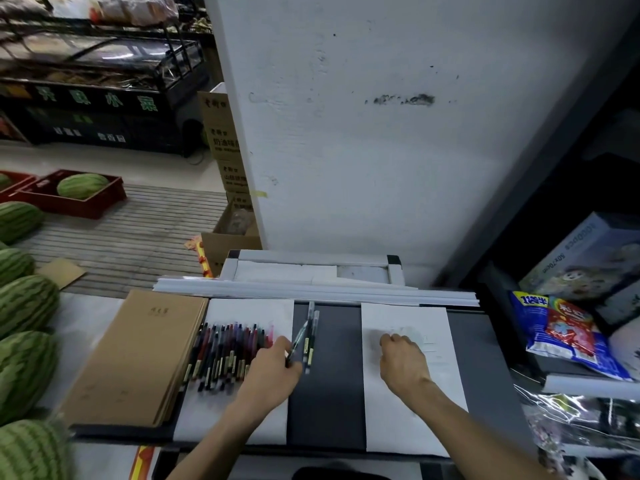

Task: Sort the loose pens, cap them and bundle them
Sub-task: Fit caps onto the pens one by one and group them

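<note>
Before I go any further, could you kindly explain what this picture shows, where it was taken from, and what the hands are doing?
There is no machine here: a person wears a camera on the head, looking down at their own bare hands. The left hand pinches a pen just beside a row of loose pens lying on a white sheet. Two more pens lie on the dark table. The right hand rests curled on a second sheet, with nothing visible in it. Brown notebooks sit at the left, watermelons beyond.
</note>
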Demonstrator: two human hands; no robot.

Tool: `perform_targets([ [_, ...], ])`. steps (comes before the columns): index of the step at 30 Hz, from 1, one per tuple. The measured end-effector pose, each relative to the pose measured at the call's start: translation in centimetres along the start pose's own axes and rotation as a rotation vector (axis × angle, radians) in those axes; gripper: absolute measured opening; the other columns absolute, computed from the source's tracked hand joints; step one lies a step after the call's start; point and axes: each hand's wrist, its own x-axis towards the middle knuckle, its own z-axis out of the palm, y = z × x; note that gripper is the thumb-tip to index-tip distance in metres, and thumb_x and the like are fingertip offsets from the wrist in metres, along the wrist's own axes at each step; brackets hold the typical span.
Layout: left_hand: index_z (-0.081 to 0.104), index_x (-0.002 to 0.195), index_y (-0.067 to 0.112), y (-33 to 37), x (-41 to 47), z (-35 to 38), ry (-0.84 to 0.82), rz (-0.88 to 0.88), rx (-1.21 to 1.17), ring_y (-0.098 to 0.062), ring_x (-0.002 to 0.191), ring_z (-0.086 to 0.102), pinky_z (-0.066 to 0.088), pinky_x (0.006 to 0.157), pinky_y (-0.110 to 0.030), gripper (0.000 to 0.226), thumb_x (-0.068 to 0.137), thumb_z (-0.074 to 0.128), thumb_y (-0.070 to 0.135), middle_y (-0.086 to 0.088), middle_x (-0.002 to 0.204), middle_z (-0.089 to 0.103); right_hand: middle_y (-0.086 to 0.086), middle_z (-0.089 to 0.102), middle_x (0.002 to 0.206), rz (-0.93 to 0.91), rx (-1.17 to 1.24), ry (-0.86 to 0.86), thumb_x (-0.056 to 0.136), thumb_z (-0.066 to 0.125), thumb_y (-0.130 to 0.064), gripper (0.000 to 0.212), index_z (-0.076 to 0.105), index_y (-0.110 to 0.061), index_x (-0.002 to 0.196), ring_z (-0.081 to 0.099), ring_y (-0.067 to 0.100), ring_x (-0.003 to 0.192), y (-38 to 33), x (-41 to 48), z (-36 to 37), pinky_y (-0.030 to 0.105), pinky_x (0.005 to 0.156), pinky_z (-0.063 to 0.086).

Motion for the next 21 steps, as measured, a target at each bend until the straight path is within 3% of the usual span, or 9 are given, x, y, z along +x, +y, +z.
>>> perform_targets([
  [3, 0.058, 0.091, 0.016, 1.2, -1.0, -0.4, 0.003, 0.036, -0.092, -0.022, 0.057, 0.050, 0.036, 0.056, -0.036, 0.010, 0.100, 0.053, 0.017, -0.005, 0.070, 0.064, 0.001, 0.071, 0.117, 0.053, 0.152, 0.055, 0.098, 0.048, -0.015, 0.032, 0.066, -0.016, 0.125, 0.063, 0.021, 0.106, -0.2, -0.1, -0.7, 0.029, 0.094, 0.049],
  [7, 0.058, 0.083, 0.013, 3.0, -2.6, -1.7, 0.026, 0.114, -0.219, -0.012, 0.048, 0.039, 0.032, 0.054, -0.035, 0.020, 0.102, 0.054, 0.021, 0.003, 0.056, 0.053, 0.001, 0.075, 0.106, 0.164, 0.959, -0.017, 0.101, 0.059, -0.014, 0.020, 0.076, -0.020, 0.109, 0.073, 0.017, 0.085, -1.3, -1.1, -4.6, 0.026, 0.077, 0.057],
  [10, 0.060, 0.091, 0.027, 4.5, -4.0, -3.1, 0.029, 0.245, -0.242, -0.010, 0.047, 0.040, 0.029, 0.050, -0.026, 0.023, 0.104, 0.050, 0.044, 0.006, 0.055, 0.051, 0.001, 0.072, 0.084, 0.042, 1.363, -0.133, 0.101, 0.067, -0.014, 0.018, 0.082, -0.023, 0.103, 0.066, 0.016, 0.071, -1.9, -2.9, -8.5, 0.024, 0.072, 0.056],
  [13, 0.061, 0.103, 0.040, 5.8, -5.2, -4.6, 0.082, 0.364, -0.146, -0.013, 0.053, 0.050, 0.030, 0.051, -0.023, 0.030, 0.101, 0.039, 0.060, 0.006, 0.063, 0.057, -0.004, 0.065, 0.072, -0.114, 1.413, -0.113, 0.099, 0.070, -0.015, 0.014, 0.081, -0.018, 0.106, 0.055, 0.013, 0.069, -2.2, -4.7, -12.0, 0.020, 0.071, 0.048],
  [17, 0.063, 0.107, 0.045, 7.0, -6.0, -5.7, 0.204, 0.428, -0.049, -0.015, 0.069, 0.058, 0.038, 0.058, -0.020, 0.029, 0.100, 0.039, 0.059, 0.011, 0.076, 0.061, -0.002, 0.070, 0.077, -0.186, 1.405, -0.096, 0.096, 0.071, -0.004, 0.012, 0.080, -0.010, 0.098, 0.055, 0.011, 0.068, -2.2, -5.7, -14.8, 0.022, 0.067, 0.047],
  [21, 0.066, 0.108, 0.043, 7.8, -6.2, -6.1, 0.258, 0.467, 0.006, -0.010, 0.073, 0.058, 0.044, 0.063, -0.021, 0.031, 0.100, 0.040, 0.057, 0.019, 0.084, 0.063, -0.008, 0.073, 0.082, -0.223, 1.308, -0.088, 0.095, 0.073, -0.005, 0.012, 0.081, -0.015, 0.096, 0.059, 0.003, 0.072, -2.4, -5.8, -15.7, 0.014, 0.068, 0.045],
])
